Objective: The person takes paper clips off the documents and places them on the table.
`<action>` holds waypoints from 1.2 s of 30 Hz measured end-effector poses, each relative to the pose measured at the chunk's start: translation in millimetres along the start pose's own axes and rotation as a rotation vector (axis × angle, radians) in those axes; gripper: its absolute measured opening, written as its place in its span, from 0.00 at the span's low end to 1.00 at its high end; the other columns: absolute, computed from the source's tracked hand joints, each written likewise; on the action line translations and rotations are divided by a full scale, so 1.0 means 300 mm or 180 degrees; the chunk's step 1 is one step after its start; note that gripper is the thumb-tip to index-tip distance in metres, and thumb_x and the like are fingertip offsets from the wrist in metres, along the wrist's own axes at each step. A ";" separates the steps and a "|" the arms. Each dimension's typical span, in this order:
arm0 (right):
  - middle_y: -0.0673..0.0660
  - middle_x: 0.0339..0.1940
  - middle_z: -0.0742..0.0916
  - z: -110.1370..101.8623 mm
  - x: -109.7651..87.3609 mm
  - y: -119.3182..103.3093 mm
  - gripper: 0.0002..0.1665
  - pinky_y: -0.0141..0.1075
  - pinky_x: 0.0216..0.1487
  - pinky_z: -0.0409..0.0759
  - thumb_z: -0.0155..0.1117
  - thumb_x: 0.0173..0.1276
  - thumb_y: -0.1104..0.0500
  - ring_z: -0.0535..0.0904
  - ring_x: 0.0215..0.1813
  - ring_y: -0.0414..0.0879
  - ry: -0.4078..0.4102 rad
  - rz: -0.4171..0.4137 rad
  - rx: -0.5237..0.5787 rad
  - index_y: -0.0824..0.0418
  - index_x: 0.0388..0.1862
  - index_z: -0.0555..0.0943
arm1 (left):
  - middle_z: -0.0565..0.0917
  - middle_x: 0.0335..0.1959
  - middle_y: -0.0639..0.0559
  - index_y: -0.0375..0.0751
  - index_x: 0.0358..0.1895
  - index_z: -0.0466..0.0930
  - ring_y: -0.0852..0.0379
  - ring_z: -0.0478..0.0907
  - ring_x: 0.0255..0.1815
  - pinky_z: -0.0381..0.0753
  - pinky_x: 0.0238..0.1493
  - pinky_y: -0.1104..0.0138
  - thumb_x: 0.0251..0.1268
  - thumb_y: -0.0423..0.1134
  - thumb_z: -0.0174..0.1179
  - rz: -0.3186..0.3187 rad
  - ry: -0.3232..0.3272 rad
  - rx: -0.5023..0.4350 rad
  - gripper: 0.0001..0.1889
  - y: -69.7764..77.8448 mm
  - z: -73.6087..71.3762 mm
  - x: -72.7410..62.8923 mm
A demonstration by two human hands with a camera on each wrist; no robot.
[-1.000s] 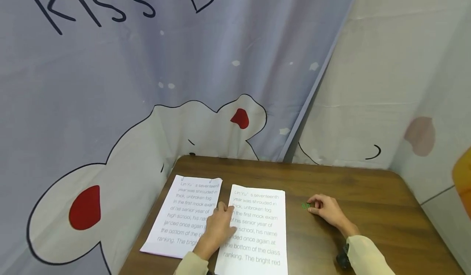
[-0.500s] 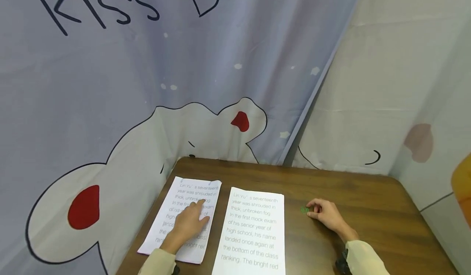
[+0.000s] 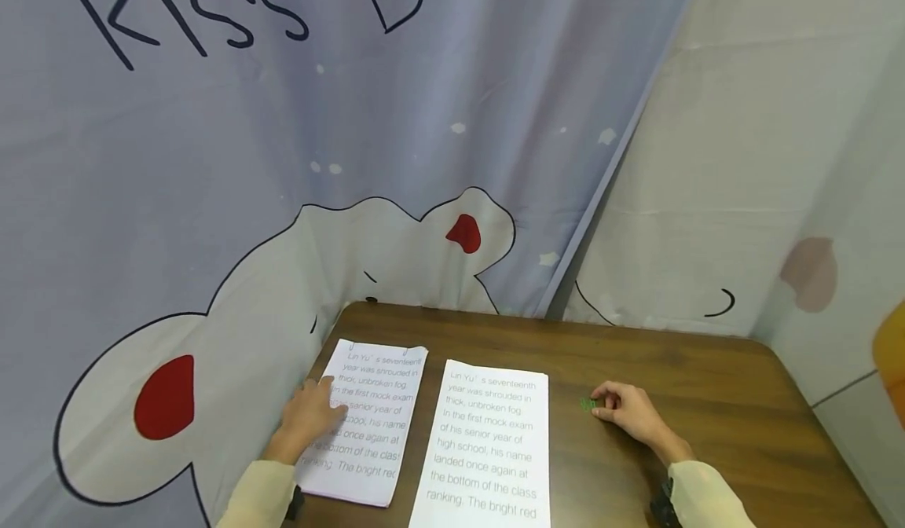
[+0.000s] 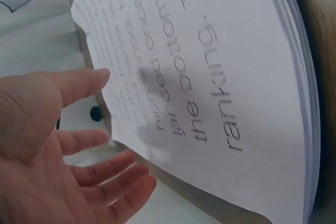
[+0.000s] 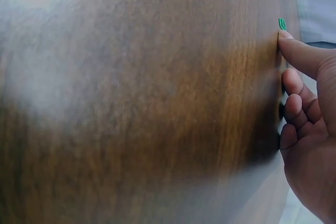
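My left hand [image 3: 307,418] is at the left edge of a stack of printed sheets [image 3: 375,434], its fingers over the print in the head view. In the left wrist view the palm shows beside the stack, thumb and fingers spread and holding nothing. On the table to the right, my right hand [image 3: 632,414] rests with loosely bent fingers. Just past its thumb tip lie small green wire loops [image 5: 282,23] that look like paper clips, also seen in the head view [image 3: 588,404].
A second printed sheet stack [image 3: 488,441] lies between the hands on the brown wooden table [image 3: 566,347]. Small clips [image 3: 405,351] sit on the left stack's top edge. A printed curtain [image 3: 396,119] hangs behind the table.
My left hand has moved left, from between the two stacks, across the left stack to its left edge. The right hand has stayed by the green clips.
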State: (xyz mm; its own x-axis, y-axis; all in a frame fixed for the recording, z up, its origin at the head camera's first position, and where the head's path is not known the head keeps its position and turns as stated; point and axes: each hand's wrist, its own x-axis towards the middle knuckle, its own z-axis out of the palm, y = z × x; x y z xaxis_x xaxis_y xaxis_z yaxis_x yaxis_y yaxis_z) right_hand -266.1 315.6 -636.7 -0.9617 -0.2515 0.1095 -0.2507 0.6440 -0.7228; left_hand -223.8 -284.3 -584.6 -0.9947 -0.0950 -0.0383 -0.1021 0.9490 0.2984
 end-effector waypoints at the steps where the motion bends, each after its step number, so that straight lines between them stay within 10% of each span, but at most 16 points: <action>1: 0.48 0.27 0.80 -0.002 0.000 0.000 0.12 0.30 0.28 0.69 0.79 0.64 0.62 0.70 0.26 0.35 -0.0021 -0.0002 -0.0008 0.61 0.45 0.88 | 0.78 0.57 0.23 0.23 0.71 0.70 0.27 0.77 0.59 0.80 0.51 0.31 0.64 0.45 0.70 -0.0041 0.0001 -0.0018 0.39 -0.008 -0.002 0.004; 15: 0.50 0.28 0.80 0.010 0.019 0.003 0.13 0.31 0.29 0.69 0.79 0.65 0.60 0.70 0.27 0.37 -0.0100 0.0133 -0.0008 0.60 0.46 0.88 | 0.77 0.53 0.19 0.21 0.70 0.64 0.22 0.75 0.58 0.79 0.53 0.31 0.59 0.42 0.75 -0.0608 -0.0124 -0.0202 0.43 -0.058 0.018 0.026; 23: 0.49 0.28 0.80 0.000 0.004 0.017 0.13 0.31 0.28 0.69 0.79 0.64 0.61 0.70 0.27 0.37 -0.0063 0.0183 -0.0058 0.60 0.47 0.88 | 0.82 0.44 0.27 0.20 0.59 0.73 0.28 0.80 0.48 0.81 0.51 0.38 0.51 0.40 0.80 -0.0651 -0.0113 -0.0396 0.37 -0.057 0.023 0.065; 32: 0.50 0.28 0.80 0.004 -0.010 0.021 0.13 0.31 0.29 0.69 0.79 0.64 0.60 0.70 0.27 0.37 -0.0033 0.0209 -0.0006 0.60 0.46 0.87 | 0.81 0.48 0.28 0.19 0.63 0.67 0.35 0.80 0.48 0.81 0.56 0.43 0.50 0.27 0.75 -0.0613 -0.0251 -0.1369 0.37 -0.084 0.050 0.089; 36: 0.49 0.28 0.80 0.000 0.000 0.010 0.12 0.30 0.30 0.69 0.79 0.64 0.61 0.71 0.28 0.36 -0.0015 0.0126 0.0000 0.60 0.46 0.88 | 0.82 0.48 0.27 0.18 0.64 0.67 0.36 0.82 0.44 0.84 0.48 0.45 0.56 0.25 0.68 -0.0528 -0.0124 -0.1091 0.32 -0.069 0.052 0.072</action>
State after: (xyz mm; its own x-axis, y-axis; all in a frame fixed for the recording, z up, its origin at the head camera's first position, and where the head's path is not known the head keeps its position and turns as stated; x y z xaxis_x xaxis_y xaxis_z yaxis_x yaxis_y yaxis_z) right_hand -266.8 317.5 -638.9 -0.9703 -0.2291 0.0775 -0.2123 0.6535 -0.7265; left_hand -243.2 -301.2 -606.6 -0.9641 -0.2212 -0.1472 -0.2651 0.7653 0.5866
